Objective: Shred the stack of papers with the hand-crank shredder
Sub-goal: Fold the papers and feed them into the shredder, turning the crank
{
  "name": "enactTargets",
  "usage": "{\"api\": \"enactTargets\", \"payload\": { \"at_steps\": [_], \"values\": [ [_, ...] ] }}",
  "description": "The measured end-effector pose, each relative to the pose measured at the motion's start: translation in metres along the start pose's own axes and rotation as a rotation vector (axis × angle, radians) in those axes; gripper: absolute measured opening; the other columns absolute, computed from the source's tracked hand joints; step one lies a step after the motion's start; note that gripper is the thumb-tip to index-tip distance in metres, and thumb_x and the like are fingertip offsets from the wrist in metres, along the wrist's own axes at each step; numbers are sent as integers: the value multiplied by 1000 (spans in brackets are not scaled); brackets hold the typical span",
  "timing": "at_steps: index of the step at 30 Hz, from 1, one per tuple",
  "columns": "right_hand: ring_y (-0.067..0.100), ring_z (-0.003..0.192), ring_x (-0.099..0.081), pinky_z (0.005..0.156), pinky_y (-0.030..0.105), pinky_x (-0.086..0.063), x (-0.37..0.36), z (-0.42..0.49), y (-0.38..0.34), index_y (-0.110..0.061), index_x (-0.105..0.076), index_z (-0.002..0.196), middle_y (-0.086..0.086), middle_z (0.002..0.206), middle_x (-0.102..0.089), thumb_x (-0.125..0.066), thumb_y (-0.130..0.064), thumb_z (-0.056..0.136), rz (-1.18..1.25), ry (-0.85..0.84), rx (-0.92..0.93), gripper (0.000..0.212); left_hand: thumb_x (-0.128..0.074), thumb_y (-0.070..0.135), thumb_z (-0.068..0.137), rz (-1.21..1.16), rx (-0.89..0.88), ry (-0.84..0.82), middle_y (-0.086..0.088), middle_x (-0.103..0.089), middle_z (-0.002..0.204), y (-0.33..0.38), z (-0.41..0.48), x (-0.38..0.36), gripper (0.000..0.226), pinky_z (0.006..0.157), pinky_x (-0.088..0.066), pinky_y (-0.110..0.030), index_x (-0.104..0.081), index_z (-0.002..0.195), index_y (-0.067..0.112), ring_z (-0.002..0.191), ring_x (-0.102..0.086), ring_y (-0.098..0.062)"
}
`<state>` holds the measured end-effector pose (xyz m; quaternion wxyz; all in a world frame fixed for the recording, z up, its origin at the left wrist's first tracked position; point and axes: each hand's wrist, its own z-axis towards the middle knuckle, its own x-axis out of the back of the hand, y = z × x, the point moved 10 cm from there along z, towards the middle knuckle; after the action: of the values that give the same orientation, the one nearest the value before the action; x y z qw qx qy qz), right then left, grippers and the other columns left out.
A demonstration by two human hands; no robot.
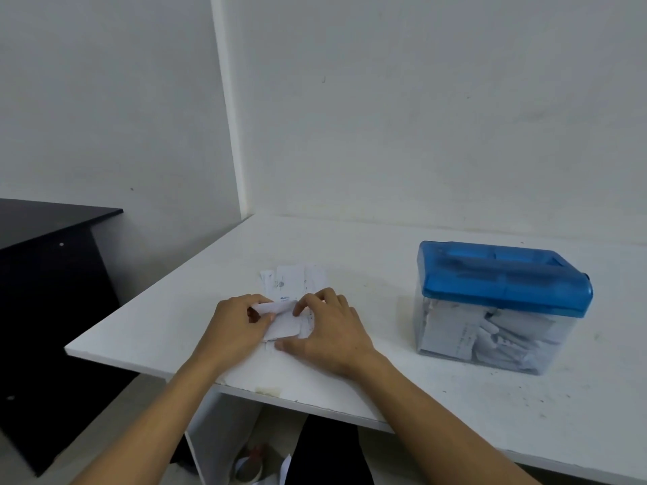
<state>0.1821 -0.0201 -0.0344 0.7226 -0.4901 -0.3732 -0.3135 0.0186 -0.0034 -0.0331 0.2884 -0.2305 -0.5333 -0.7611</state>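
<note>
Fingers (317,300) of the right hand (329,334) and the left hand (238,323) are curled in, pinching a small white slip (283,327) from either side, just above the near end of the stack of papers (297,280). Around them the white table (367,246) takes up most of the corner, and the hand-crank shredder (500,309) sits on it well to the right of the hands, blue lid (504,278) over a clear bin (556,351) full of shreds (455,327). The stack lies flat, fanned a little, near the table's left edge.

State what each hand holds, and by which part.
A paper slip: left hand pinches its left end, right hand its right end.
</note>
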Motion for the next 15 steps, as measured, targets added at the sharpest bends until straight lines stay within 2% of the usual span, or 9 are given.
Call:
{"api": "enactTargets", "payload": {
  "at_steps": [2, 5, 8, 12, 15],
  "values": [
    [14, 115, -44, 101, 34, -39, 3, 0, 1, -39, -56, 111, -10, 122, -46, -66, -70, 76, 22, 12, 0, 48, -68, 14, 93, -7, -1, 1, 13, -70, 92, 2, 0, 0, 19, 73, -46, -11, -72, 103, 30, 85, -65, -7],
    [13, 113, -45, 100, 32, -40, 6, -1, 1, -39, -63, 112, -10, 118, -48, -65, -64, 81, 65, 25, 5, 40, -69, 16, 94, 0, -8, 7, 16, -71, 88, 4, 1, 1, 16, 76, -49, -10, -73, 94, 32, 82, -66, 0],
    [12, 107, -45, 97, 30, -41, 9, -2, 2, -39, -68, 109, -11, 108, -48, -66, -54, 83, 132, 27, 7, 30, -70, 19, 93, 4, -6, 24, 19, -71, 78, 4, 3, 2, 18, 66, -41, -4, -73, 81, 33, 77, -64, 7],
    [12, 106, -45, 98, 32, -42, 12, -1, 4, -37, -71, 105, -9, 100, -46, -62, -43, 90, 178, 48, -9, 19, -71, 27, 92, -20, 13, 46, 11, -72, 70, 3, 1, 5, 18, 66, -47, -17, -74, 74, 27, 72, -65, 1],
    [12, 105, -45, 98, 31, -43, 12, 0, 6, -37, -72, 105, -9, 100, -46, -61, -38, 95, 177, 67, -14, 15, -72, 28, 92, -22, 18, 43, 13, -73, 74, 3, 1, 5, 16, 63, -43, -10, -76, 76, 26, 73, -66, 2]
  ]
}}
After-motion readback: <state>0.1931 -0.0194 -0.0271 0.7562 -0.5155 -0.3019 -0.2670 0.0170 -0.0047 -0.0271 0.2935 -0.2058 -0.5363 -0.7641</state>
